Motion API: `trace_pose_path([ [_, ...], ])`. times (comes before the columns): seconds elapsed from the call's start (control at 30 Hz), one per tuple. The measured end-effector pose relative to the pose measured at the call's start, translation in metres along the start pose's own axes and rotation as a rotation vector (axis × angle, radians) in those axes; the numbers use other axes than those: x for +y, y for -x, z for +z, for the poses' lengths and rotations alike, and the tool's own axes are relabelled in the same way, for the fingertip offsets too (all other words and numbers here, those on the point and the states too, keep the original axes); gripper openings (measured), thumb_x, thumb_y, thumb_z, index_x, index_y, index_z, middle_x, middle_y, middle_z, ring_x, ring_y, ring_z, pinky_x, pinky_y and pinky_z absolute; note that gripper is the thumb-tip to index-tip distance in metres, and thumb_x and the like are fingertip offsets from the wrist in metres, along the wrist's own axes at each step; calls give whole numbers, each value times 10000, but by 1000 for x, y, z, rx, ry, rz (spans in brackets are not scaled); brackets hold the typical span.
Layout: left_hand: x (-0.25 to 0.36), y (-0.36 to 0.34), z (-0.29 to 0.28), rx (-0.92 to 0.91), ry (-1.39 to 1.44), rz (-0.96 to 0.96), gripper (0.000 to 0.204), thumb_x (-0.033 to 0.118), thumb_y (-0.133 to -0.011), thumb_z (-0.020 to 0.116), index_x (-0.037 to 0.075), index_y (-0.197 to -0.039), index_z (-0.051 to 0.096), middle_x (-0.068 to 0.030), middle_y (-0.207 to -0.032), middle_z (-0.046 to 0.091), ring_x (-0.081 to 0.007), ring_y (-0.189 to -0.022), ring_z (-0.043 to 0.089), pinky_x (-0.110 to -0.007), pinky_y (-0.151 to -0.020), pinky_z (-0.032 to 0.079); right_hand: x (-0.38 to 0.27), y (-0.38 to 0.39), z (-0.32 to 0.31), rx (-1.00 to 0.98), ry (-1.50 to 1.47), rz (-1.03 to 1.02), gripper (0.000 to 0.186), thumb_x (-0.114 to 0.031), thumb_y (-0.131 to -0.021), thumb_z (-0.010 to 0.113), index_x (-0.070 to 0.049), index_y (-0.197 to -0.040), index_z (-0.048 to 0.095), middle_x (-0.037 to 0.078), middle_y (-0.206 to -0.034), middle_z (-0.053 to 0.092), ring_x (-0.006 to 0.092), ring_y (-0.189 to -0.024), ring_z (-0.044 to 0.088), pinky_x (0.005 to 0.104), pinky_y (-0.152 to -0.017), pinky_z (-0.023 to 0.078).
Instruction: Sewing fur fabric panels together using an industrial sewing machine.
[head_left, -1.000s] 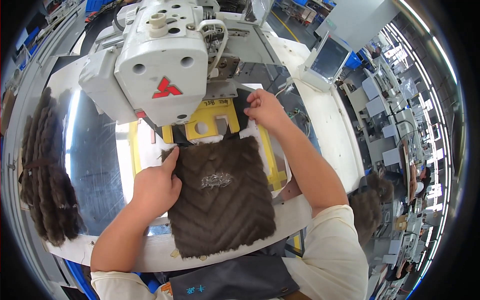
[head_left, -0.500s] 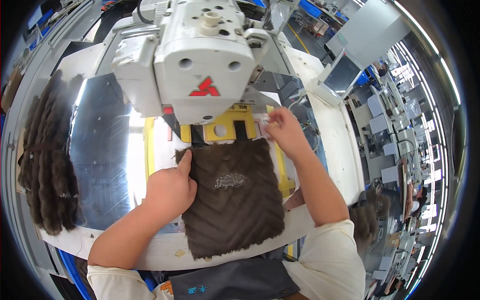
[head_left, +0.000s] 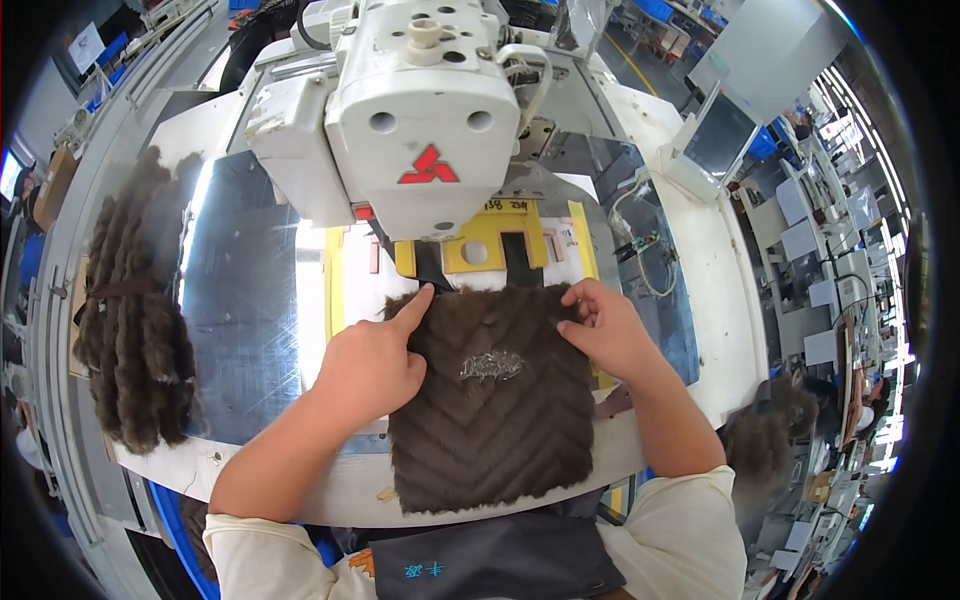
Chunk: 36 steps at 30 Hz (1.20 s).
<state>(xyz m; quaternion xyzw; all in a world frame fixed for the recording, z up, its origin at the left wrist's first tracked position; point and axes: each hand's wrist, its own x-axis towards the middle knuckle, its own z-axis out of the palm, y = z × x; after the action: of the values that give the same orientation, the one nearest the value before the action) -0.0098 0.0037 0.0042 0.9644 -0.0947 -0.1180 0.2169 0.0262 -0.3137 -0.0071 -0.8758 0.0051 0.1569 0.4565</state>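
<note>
A dark brown fur panel (head_left: 490, 440) with chevron ridges and a shiny clear patch (head_left: 491, 366) near its upper middle lies before me. My left hand (head_left: 375, 365) rests at its upper left corner, index finger stretched out onto the edge and the other fingers curled. At the upper right corner, my right hand (head_left: 605, 328) touches the fur with thumb and index finger apart. Just beyond the far edge sits a yellow clamp frame (head_left: 474, 255) with dark strips, under the white head of a sewing machine (head_left: 425, 130).
A tied bundle of brown fur strips (head_left: 135, 320) lies at the left on the shiny metal plate (head_left: 245, 340). Behind my right arm are cables (head_left: 640, 245) and a screen (head_left: 720, 135). More brown fur (head_left: 765, 440) hangs beyond the table's right edge.
My right hand has come down from beside the clamp frame onto the panel's upper right corner. The left hand stays at the upper left corner. The whole view has shifted slightly.
</note>
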Motion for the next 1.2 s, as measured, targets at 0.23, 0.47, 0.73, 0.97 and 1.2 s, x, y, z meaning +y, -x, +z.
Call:
trace_pose_path([
  [0.23, -7, -8, 20, 426, 56, 162, 569, 170, -844, 736, 69, -1391, 619, -203, -941, 716, -385, -789, 692, -455, -750, 561, -16, -5, 14, 94, 141, -22, 299, -118, -856, 753, -28, -1131, 673, 65, -787, 615, 161, -696, 584, 320, -675, 481],
  [0.47, -4, -5, 3, 125, 455, 52, 584, 106, -809, 696, 73, -1387, 615, -202, -1020, 731, -358, -830, 701, -427, -804, 558, -12, 1, 14, 104, 108, -75, 287, -128, -862, 732, -24, -1125, 679, 131, -831, 672, 272, -768, 653, 387, -731, 518],
  [0.73, 22, -10, -13, -144, 115, -178, 759, 151, -799, 595, 131, -1549, 489, -210, -697, 678, -423, -711, 686, -474, -781, 570, -14, 5, 12, 105, 163, -112, 289, -125, -870, 692, -10, -1134, 672, 186, -904, 710, 357, -860, 688, 426, -786, 539],
  [0.97, 23, -15, -14, -142, -42, -78, 826, 164, -794, 580, 139, -1599, 398, -232, -749, 698, -435, -760, 696, -512, -804, 570, -7, 4, 19, 138, 218, -202, 294, -160, -886, 664, -14, -1141, 675, 219, -1027, 722, 404, -959, 685, 469, -860, 536],
  [1.2, 28, -22, -17, -214, -53, -39, 813, 180, -813, 570, 189, -1606, 393, -219, -789, 712, -433, -786, 699, -502, -808, 570, -4, 5, 19, 158, 229, -198, 296, -163, -881, 667, -24, -1142, 675, 214, -1062, 722, 411, -973, 678, 479, -860, 533],
])
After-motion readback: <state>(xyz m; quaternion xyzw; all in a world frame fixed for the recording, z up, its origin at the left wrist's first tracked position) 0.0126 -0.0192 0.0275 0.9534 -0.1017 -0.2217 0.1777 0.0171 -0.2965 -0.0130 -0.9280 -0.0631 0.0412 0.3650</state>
